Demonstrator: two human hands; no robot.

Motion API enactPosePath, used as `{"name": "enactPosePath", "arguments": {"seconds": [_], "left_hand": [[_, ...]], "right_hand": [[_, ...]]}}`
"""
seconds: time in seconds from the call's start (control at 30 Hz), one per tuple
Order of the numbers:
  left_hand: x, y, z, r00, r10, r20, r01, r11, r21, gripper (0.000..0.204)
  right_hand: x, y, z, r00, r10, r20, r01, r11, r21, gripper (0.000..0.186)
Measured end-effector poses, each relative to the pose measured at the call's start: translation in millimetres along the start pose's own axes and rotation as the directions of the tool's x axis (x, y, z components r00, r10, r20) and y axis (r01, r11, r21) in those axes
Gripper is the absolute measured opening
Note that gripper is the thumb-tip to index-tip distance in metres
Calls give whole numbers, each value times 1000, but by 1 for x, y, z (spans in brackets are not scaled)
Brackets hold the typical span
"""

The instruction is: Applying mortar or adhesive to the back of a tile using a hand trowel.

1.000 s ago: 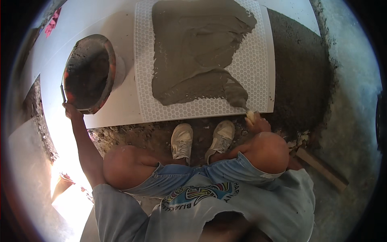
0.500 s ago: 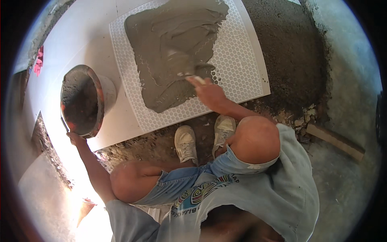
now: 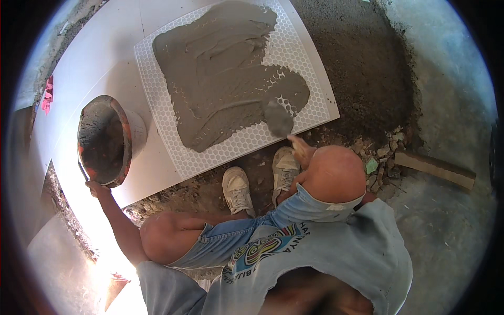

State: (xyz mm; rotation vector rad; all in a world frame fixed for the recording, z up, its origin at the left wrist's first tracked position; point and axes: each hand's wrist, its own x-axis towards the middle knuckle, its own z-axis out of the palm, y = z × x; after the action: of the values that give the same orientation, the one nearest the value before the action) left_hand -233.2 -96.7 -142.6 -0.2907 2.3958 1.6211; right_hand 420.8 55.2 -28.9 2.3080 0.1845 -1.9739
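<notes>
Right hand (image 3: 302, 149), partly hidden by the knee, fingers closed on the trowel (image 3: 278, 119); blade just far and slightly left of it, long axis running from hand toward far left, over the near edge of the grey mortar (image 3: 215, 68). Mortar lies spread on the white honeycomb panel (image 3: 294, 44), far and mostly left of this nearer hand. Left hand (image 3: 97, 188) pinches the bucket (image 3: 135, 128) at its near side; rim or handle, cannot tell.

The pale floor (image 3: 144, 176) carries a bucket (image 3: 137, 131) and mortar-smeared tile (image 3: 295, 48).
</notes>
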Motion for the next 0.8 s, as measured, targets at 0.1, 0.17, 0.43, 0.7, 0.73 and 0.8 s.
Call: {"name": "enactPosePath", "arguments": {"seconds": [0.1,0.17,0.43,0.7,0.73,0.8], "left_hand": [[11,-6,3,990,129,51,-131,991,36,62],[-10,-4,21,981,192,-2,-189,968,167,62],[-30,9,17,995,57,-81,-53,997,56,61],[-14,-4,11,997,75,-16,-73,992,99,60],[-16,-8,18,999,45,-24,-42,996,85,60],[-15,-4,13,997,69,-19,-66,991,113,60]], "right_hand": [[35,21,-32,543,-706,455,824,343,-450,53],[84,11,-61,543,-748,380,704,160,-692,51],[113,-85,-28,468,-646,603,324,-510,-797,49],[153,-242,-36,355,-895,269,192,-212,-958,48],[162,-263,-45,302,-929,213,192,-160,-968,47],[164,-303,-53,266,-940,213,204,-160,-966,47]]}}
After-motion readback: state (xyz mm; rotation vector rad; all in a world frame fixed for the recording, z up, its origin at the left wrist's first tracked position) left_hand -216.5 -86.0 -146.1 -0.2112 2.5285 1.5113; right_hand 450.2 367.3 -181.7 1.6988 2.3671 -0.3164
